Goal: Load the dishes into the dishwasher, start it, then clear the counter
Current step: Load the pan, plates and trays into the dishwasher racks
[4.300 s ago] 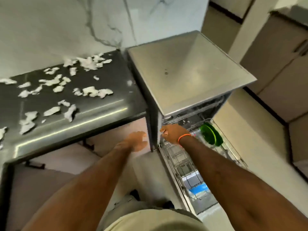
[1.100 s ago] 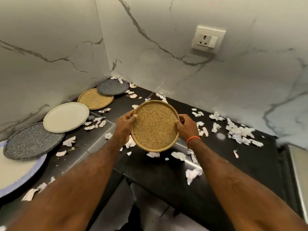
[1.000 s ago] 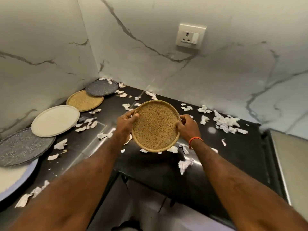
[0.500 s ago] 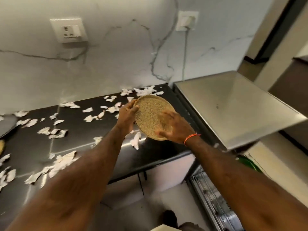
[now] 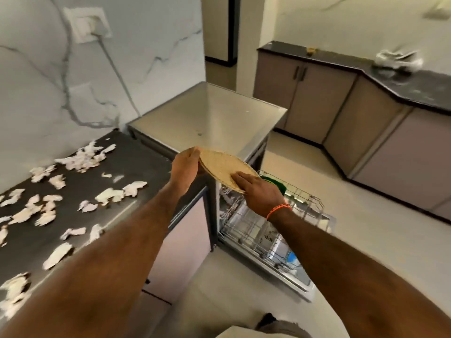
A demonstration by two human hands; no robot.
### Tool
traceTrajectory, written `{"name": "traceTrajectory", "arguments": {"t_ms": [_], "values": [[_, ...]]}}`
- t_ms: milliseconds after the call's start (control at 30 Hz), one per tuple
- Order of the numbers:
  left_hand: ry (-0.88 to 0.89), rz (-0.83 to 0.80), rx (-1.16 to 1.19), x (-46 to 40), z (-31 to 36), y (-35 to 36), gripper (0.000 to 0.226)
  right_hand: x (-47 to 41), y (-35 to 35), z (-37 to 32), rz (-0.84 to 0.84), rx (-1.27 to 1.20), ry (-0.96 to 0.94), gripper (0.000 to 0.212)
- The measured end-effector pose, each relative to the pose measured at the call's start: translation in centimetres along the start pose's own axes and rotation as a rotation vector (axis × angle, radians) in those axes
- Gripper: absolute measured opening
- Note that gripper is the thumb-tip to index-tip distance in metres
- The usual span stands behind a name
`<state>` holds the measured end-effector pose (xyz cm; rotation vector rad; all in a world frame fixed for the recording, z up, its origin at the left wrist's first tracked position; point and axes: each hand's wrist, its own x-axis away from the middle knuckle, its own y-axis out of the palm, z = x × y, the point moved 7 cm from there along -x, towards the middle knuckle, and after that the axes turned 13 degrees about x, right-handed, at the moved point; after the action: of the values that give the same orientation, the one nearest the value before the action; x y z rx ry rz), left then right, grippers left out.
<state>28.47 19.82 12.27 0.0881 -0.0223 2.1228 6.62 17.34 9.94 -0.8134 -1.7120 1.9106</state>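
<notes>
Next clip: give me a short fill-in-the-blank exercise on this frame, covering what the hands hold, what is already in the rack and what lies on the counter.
1. Both the left hand and the right hand hold a speckled tan ____.
2. The plate already standing in the dishwasher rack is ____ in colour.
3. The dark counter is littered with torn white ____ scraps.
4. The right wrist wears an ____ band.

Missing words: plate; green; paper; orange

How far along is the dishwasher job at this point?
Early. A green dish already stands in the pulled-out rack. Both hands, left and right, hold a tan plate above the rack, not yet loaded. Paper scraps cover the counter; starting the machine and clearing remain.
</notes>
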Motion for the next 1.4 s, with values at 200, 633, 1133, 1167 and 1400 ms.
{"name": "traceTrajectory", "arguments": {"t_ms": [200, 633, 1133, 1167, 1400], "values": [[0.271, -0.443, -0.589, -1.0, -0.4, 11.3, 0.046, 3.4, 1.1, 8.8, -0.049, 0.027, 0.153, 0.059], [0.34, -0.9, -0.998, -3.1, -8.3, 23.7, 0.034, 5.5, 10.0, 19.1, -0.2, -0.126, 0.223, 0.041], [0.046, -0.972, -0.945, -9.1, -33.5, 23.0, 0.039, 5.6, 35.3, 17.7, -0.423, -0.41, 0.45, 0.035], [0.032, -0.966, -0.949, -9.6, -36.0, 22.7, 0.038, 5.5, 37.8, 17.2, -0.44, -0.422, 0.452, 0.036], [-0.014, -0.993, -0.975, -12.7, -46.7, 21.0, 0.031, 4.3, 49.3, 14.2, -0.458, -0.486, 0.505, 0.039]]}}
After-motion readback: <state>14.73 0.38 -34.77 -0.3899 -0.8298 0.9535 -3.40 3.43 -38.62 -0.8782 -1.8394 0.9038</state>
